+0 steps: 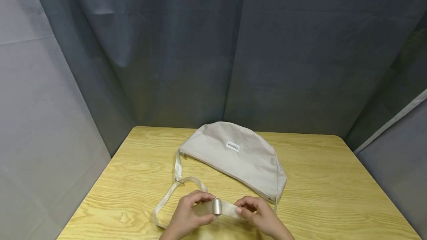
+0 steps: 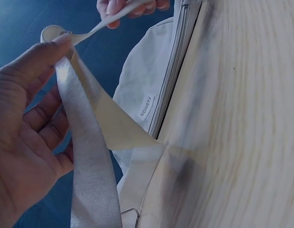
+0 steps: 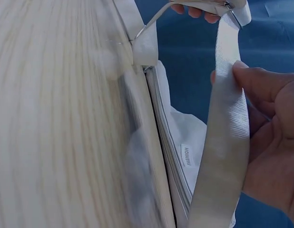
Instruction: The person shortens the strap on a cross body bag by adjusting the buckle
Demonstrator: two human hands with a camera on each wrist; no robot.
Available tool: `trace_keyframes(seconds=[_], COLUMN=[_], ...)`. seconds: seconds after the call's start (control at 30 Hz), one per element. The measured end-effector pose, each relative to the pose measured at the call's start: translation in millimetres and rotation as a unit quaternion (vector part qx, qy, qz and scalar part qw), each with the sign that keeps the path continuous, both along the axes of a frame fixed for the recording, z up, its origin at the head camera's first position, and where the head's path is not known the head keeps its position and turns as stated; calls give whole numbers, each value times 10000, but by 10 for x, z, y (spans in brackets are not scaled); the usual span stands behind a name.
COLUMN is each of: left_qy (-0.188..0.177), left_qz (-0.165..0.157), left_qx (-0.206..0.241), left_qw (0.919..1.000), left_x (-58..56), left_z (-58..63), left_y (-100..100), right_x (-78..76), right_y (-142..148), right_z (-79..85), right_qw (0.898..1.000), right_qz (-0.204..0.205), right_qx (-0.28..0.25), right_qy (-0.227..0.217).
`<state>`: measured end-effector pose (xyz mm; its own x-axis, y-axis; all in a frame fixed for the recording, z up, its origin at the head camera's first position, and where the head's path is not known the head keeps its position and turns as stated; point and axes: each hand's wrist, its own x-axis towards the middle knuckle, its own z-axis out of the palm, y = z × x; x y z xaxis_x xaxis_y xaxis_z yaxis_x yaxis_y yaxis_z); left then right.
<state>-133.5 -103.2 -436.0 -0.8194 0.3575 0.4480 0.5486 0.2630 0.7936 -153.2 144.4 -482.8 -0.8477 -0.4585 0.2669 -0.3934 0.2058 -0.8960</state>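
A beige half-moon bag (image 1: 233,155) with a small white label (image 1: 232,146) lies flat on the wooden table (image 1: 333,180). Its webbing strap (image 1: 173,190) runs from the bag's left end in a loop toward me. Near the front edge both hands hold the strap on either side of a metal slider buckle (image 1: 217,207). My left hand (image 1: 207,206) pinches the strap just left of the buckle, thumb on top (image 2: 56,45). My right hand (image 1: 241,210) pinches the strap (image 3: 225,142) just right of it, with the thumb (image 3: 244,73) pressed on the webbing.
Grey-blue curtains (image 1: 213,47) close in the table at the back and on both sides. The bag's zipper edge (image 2: 178,71) faces me. Bare tabletop shows to the left (image 1: 110,195) and right of the bag.
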Motion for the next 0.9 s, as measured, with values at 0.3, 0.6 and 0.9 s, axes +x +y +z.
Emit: trace_keyframes(seconds=[0.3,0.6,0.9], left_qy=[-5,-177,-189], left_qz=[-8,36,46], left_qx=[10,10,-48], left_qw=[10000,9998,9998], left_x=[-9,-11,-10], left_z=[-33,-59,-62], left_y=[0,24,18], right_x=[-4,2,-80], right_y=[-46,-238,-224], right_z=[14,178,21], right_qw=[9996,9990,9989], right_qz=[-62,139,97], right_qx=[-163,-420,-316], right_qy=[207,7,-326])
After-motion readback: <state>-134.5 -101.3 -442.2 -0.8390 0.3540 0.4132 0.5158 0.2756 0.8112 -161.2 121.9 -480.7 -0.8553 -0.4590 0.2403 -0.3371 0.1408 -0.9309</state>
